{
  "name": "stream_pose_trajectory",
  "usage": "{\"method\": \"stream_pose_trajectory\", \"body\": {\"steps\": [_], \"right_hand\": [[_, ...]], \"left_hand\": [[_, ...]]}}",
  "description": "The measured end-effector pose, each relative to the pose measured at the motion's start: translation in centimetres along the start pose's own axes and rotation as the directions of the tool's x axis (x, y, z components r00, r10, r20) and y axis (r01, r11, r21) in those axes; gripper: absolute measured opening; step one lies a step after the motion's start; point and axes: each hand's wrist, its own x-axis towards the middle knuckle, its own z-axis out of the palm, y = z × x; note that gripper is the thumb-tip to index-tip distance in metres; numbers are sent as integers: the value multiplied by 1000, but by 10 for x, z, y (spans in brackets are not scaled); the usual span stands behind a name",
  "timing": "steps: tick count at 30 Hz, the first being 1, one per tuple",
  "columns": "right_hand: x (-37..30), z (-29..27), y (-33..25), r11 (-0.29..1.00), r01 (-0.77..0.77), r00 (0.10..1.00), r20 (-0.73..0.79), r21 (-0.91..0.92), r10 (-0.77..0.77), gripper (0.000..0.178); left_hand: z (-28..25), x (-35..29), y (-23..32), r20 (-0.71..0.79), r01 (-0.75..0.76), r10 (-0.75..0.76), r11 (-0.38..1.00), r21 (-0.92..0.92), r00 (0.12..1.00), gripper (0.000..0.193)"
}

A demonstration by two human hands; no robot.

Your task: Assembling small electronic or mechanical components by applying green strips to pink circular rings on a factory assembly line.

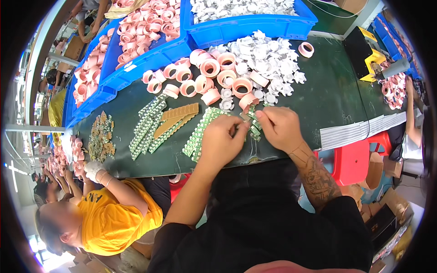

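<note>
Both my hands work close together over the near edge of the dark green table. My left hand (pixel 223 139) is closed in a pinch, with a small greyish piece (pixel 245 117) showing at its fingertips; its kind is unclear. My right hand (pixel 281 129) has its fingers curled and its thumb against a short green circuit board strip (pixel 255 130). Beside and partly under my left hand lies a stack of green-and-white circuit board panels (pixel 199 133). Just beyond the hands, a pink ring-shaped part (pixel 248 101) touches the boards, near small white round parts (pixel 226 101).
Pink rings (pixel 203 83) and a heap of white plastic parts (pixel 266 57) lie beyond, before blue bins (pixel 248 26). Leftward are more board panels (pixel 148 123), brown strips (pixel 175 119) and loose boards (pixel 101 136). A yellow-shirted co-worker (pixel 114 209) sits left; a red stool (pixel 350 161) stands right.
</note>
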Motion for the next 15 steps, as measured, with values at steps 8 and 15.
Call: {"method": "stream_pose_trajectory", "body": {"steps": [8, 15], "right_hand": [[-14, 3, 19, 982, -99, 994, -60, -162, 90, 35], [-13, 2, 24, 983, -179, 980, -103, -50, 173, 29]], "left_hand": [[18, -1, 11, -21, -98, 99, 994, 53, 995, 35], [-41, -11, -18, -194, 57, 50, 858, 511, 980, 28]]}}
